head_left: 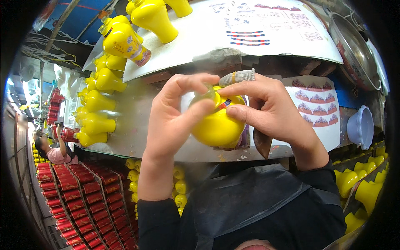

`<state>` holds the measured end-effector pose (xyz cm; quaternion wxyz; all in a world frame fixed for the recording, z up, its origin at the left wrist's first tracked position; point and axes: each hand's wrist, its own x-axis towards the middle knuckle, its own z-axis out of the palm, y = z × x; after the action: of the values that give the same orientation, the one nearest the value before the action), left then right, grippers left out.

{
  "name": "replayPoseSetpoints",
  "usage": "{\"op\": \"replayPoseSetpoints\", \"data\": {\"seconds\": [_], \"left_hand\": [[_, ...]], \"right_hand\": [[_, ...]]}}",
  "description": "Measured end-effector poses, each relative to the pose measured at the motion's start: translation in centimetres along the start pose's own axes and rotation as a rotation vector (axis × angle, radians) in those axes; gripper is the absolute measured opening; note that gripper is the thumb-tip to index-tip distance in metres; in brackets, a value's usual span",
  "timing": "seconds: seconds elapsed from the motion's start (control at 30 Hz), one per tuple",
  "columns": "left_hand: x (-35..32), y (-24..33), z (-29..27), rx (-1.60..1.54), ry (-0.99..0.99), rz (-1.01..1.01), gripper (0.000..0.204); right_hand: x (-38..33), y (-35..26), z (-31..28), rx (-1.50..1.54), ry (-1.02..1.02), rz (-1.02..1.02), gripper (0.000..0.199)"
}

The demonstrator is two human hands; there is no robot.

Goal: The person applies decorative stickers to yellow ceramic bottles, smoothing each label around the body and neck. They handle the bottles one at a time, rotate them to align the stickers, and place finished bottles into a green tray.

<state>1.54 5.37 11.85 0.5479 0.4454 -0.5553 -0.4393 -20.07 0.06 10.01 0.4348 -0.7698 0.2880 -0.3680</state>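
The workbench (137, 125), a pale worn surface, fills the middle of the view and serves as the landmark here. On the bench's far side lies a big white sheet (250, 29) printed with strips of coloured decals. Below the bench's near edge, to the left, stand rows of red boxes (79, 200), and a second person (56, 152) leans in beside them. At the bench's right end sits a metal bowl (354, 50), with a small pale cup (361, 127) just below it. A smaller decal sheet (318, 108) with rows of red and blue arches lies on the bench's right part. Along the bench's left side a line of yellow vases (98, 112) lies tipped over, and more stand at the far left corner.

Above the bench's near edge, at its middle, both hands hold one yellow vase (216, 125). The left hand (171, 116) curls round its left side, thumb pressed on the shoulder, forefinger arched over the neck. The right hand (271, 112) pinches the neck, where a small red and blue decal (225, 103) sits; its forefinger wears a grey fabric finger guard (237, 77).
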Motion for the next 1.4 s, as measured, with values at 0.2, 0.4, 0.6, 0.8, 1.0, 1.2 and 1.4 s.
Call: {"op": "replayPoseSetpoints", "data": {"seconds": [0.2,0.4,0.6,0.8,1.0,1.2,1.4], "left_hand": [[-0.9,-0.1,-0.6,0.083,-0.010,-0.003,0.021],[-1.5,-0.6,-0.1,0.051,0.046,-0.018,0.031],[-1.8,-1.3,0.0,0.109,0.068,0.033,0.035],[-2.1,-1.3,0.0,0.119,0.092,0.038,0.035],[-2.2,-1.3,0.2,0.121,0.098,0.045,0.034],[-2.1,-1.3,0.2,0.142,0.098,0.077,0.035],[-2.1,-1.4,0.1,0.138,0.096,0.078,0.035]], "right_hand": [[-0.6,-0.5,0.4,0.006,0.037,0.007,0.019],[-0.7,-0.8,0.3,-0.042,0.085,-0.013,0.024],[-0.2,-0.2,0.2,-0.331,0.079,-0.261,0.022],[-0.3,-0.1,0.7,-0.471,0.213,-0.345,0.018],[-0.1,-0.2,0.4,-0.214,0.035,-0.197,0.022],[0.2,-1.0,0.1,0.113,-0.047,0.033,0.019],[0.5,-1.7,-0.1,0.194,-0.035,0.188,0.019]]}}
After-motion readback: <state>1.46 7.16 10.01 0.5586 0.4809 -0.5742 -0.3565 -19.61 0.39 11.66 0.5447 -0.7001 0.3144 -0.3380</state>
